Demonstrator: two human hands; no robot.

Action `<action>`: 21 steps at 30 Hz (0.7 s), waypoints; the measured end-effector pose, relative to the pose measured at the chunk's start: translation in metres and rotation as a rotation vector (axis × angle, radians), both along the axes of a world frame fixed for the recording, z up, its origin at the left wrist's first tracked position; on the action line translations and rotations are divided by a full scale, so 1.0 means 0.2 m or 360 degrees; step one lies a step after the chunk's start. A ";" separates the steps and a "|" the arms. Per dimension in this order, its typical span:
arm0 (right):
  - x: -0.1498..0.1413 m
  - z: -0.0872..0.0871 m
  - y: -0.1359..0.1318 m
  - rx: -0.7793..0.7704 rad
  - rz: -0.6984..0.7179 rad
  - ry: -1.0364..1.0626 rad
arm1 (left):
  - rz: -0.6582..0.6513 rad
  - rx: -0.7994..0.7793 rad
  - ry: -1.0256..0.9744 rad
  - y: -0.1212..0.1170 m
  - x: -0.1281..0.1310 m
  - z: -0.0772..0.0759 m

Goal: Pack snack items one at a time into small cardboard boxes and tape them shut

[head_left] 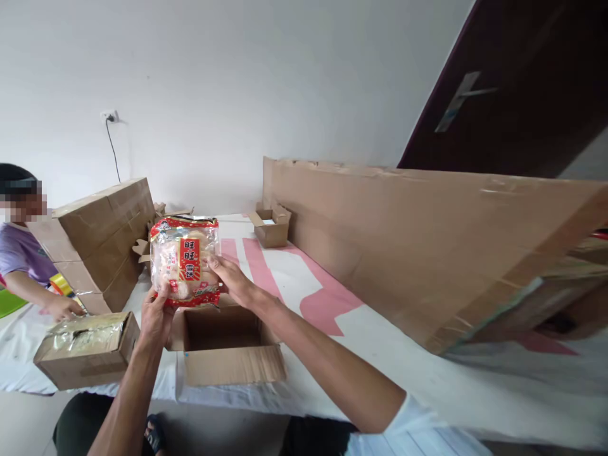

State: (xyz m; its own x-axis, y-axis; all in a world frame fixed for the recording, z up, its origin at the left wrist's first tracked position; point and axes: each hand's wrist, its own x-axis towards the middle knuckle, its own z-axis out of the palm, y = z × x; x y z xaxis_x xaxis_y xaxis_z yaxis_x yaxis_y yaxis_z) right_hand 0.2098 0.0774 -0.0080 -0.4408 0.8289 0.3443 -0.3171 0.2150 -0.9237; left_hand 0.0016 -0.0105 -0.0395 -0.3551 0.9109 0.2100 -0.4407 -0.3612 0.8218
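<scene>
Both my hands hold up a bag of rice crackers [164, 253], a clear packet with red edges and a red label with characters. My left hand [158, 311] grips its lower left corner, thumb on the front. At the right edge my right hand [232, 278] pinches it, with the thumb on the front and the other fingers behind. Just below the bag stands an open cardboard box [232, 366], its front flap hanging toward me. The part of its inside that shows is dark, and the bag covers some of its back rim.
At left, a person [23, 250] rests a hand by a taped box [85, 364]. Stacked cartons [102, 244] stand behind. A small open box [273, 235] sits farther back. A long cardboard panel [403, 240] runs along the right of the cloth-covered table [304, 373].
</scene>
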 end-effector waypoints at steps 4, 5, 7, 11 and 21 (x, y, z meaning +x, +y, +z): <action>-0.07 -0.05 -0.01 -0.0097 0.0051 0.0206 | -0.0191 -0.0156 0.0212 0.01 -0.05 0.03; -0.07 -0.05 0.01 -0.0129 0.0009 0.0207 | -0.0236 -0.0210 0.0273 0.02 -0.07 0.04; -0.07 -0.07 0.06 -0.0164 -0.0075 0.0183 | -0.0268 -0.0304 0.0342 0.05 -0.11 0.04; -0.07 -0.14 0.11 -0.0118 -0.0147 0.0089 | -0.0208 -0.0361 0.0336 0.13 -0.15 -0.01; -0.06 -0.27 0.11 -0.0048 -0.0162 -0.0004 | -0.0177 -0.0490 0.0299 0.20 -0.15 -0.17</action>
State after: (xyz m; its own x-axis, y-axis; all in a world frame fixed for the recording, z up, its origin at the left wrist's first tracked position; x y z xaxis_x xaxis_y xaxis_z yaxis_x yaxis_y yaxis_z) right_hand 0.1974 0.0989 -0.0624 -0.3544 0.8795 0.3175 -0.2929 0.2181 -0.9309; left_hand -0.0274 0.0289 -0.0742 -0.2317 0.9724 -0.0276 -0.2948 -0.0431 0.9546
